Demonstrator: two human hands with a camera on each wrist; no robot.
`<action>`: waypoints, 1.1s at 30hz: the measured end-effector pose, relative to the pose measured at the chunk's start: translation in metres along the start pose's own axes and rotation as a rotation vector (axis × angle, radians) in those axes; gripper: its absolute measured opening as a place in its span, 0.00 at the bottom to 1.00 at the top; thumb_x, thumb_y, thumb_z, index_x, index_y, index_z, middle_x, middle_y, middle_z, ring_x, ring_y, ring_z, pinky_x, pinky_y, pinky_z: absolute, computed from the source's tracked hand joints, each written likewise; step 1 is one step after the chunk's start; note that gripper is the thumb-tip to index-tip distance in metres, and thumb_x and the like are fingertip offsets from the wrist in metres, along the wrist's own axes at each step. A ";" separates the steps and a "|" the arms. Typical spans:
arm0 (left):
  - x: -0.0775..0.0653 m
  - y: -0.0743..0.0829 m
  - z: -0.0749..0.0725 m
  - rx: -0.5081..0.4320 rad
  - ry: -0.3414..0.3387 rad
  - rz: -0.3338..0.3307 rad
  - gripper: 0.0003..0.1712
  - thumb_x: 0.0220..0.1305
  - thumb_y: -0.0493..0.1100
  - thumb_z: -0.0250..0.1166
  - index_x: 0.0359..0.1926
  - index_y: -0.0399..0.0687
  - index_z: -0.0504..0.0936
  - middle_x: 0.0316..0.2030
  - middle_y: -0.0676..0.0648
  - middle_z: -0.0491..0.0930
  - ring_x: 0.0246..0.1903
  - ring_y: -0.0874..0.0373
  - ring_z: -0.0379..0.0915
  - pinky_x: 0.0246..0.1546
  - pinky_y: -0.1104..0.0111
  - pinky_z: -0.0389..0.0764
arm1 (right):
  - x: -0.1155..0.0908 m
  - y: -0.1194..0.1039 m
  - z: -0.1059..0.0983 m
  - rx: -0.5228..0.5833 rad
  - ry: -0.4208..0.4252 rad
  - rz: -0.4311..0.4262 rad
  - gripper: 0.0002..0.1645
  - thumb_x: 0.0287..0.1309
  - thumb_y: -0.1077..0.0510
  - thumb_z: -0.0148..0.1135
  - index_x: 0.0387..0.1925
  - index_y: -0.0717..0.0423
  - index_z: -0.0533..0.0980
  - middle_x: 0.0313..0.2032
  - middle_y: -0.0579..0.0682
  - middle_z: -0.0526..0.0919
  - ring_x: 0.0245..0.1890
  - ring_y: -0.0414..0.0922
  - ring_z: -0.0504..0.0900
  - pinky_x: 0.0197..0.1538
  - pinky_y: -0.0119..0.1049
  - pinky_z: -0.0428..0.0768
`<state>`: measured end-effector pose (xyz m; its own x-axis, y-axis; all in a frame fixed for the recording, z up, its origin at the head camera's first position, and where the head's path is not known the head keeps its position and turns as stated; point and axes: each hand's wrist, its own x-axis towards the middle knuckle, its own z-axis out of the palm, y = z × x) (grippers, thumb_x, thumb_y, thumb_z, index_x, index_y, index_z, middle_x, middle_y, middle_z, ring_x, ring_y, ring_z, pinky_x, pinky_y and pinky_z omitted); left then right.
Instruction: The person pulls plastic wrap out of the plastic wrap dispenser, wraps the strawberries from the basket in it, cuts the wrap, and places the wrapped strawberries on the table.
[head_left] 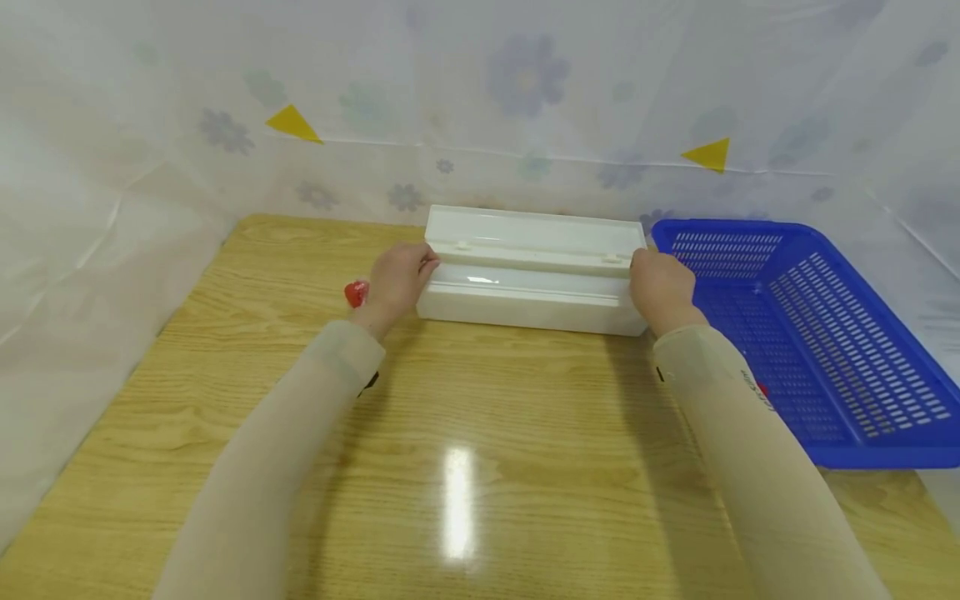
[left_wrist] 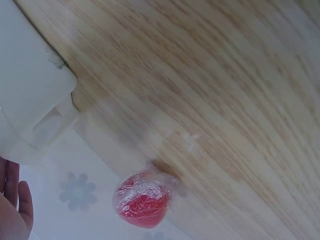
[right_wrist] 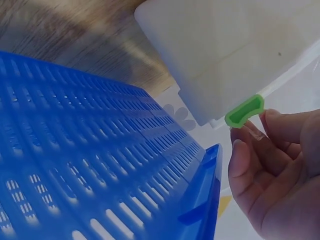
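Note:
A long white plastic box [head_left: 525, 310] with a raised lid [head_left: 532, 227], looking like a cling film dispenser, stands crosswise near the table's back edge. At its left end my left hand [head_left: 399, 279] pinches the edge with thumb and fingertips. My right hand [head_left: 662, 286] grips the right end. In the right wrist view, its fingertips meet a green plastic piece [right_wrist: 244, 111] at the edge of the box. A red round thing wrapped in clear film [left_wrist: 143, 199] sits left of the box; the left hand partly covers it in the head view.
A blue slatted basket [head_left: 862, 333] stands at the right, its near wall close to my right hand and forearm. Something small and red [head_left: 762, 389] shows in it beside the sleeve. Behind the wooden table [head_left: 375, 500] hangs a flowered curtain [head_left: 480, 100] with two yellow triangles.

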<state>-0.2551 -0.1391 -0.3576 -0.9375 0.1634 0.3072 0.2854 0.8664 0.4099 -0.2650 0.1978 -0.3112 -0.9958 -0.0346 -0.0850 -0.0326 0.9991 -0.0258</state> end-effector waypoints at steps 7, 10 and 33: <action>0.002 0.003 -0.002 -0.006 -0.009 -0.021 0.10 0.67 0.43 0.57 0.39 0.40 0.80 0.37 0.41 0.83 0.37 0.47 0.78 0.42 0.58 0.77 | 0.000 0.002 0.003 0.022 0.036 -0.001 0.11 0.63 0.69 0.39 0.40 0.72 0.68 0.41 0.72 0.76 0.40 0.67 0.79 0.35 0.61 0.78; 0.003 0.002 -0.001 -0.004 -0.008 -0.028 0.11 0.67 0.43 0.56 0.39 0.40 0.79 0.37 0.41 0.83 0.38 0.47 0.78 0.42 0.57 0.77 | 0.001 0.002 0.003 0.033 0.046 -0.009 0.10 0.62 0.69 0.40 0.39 0.72 0.69 0.41 0.72 0.76 0.40 0.67 0.79 0.35 0.60 0.78; 0.010 0.008 -0.008 -0.193 -0.028 -0.165 0.13 0.70 0.44 0.51 0.44 0.39 0.77 0.41 0.42 0.82 0.40 0.50 0.76 0.46 0.60 0.76 | -0.005 0.012 -0.006 0.429 0.091 0.044 0.18 0.70 0.60 0.40 0.48 0.69 0.72 0.45 0.69 0.76 0.43 0.61 0.74 0.44 0.54 0.73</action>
<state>-0.2600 -0.1343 -0.3440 -0.9789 0.0431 0.1999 0.1587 0.7768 0.6095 -0.2609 0.2096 -0.3048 -0.9995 0.0292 -0.0082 0.0298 0.8988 -0.4374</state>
